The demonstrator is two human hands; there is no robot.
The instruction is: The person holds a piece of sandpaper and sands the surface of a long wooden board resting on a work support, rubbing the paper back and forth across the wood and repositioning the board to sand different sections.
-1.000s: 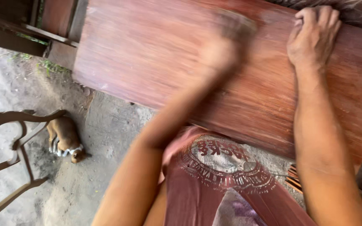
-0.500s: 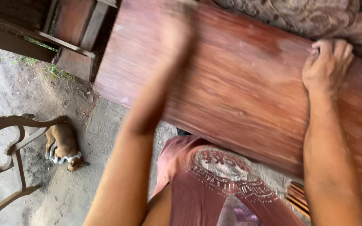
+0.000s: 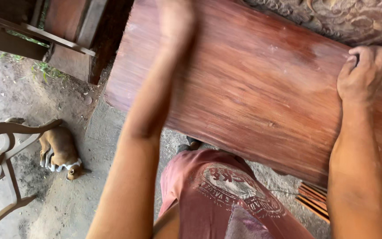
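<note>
Evidently the person is rubbing down a broad reddish wooden panel, which is lying tilted before them above the dirt ground; the left hand is blurring near the panel's upper edge, so I cannot tell whether its fingers are curled on a sanding piece or lying flat; the right hand is resting with fingers bent over the panel's far edge beside a carved wooden piece, closed on the panel itself to steady it; pale streaks are showing across the surface, so the smoothing seems to be partway along; the next stroke is probably calling for even pressure along the grain while the right hand is bracing; a small brown dog is lying near a chair frame, well apart.
</note>
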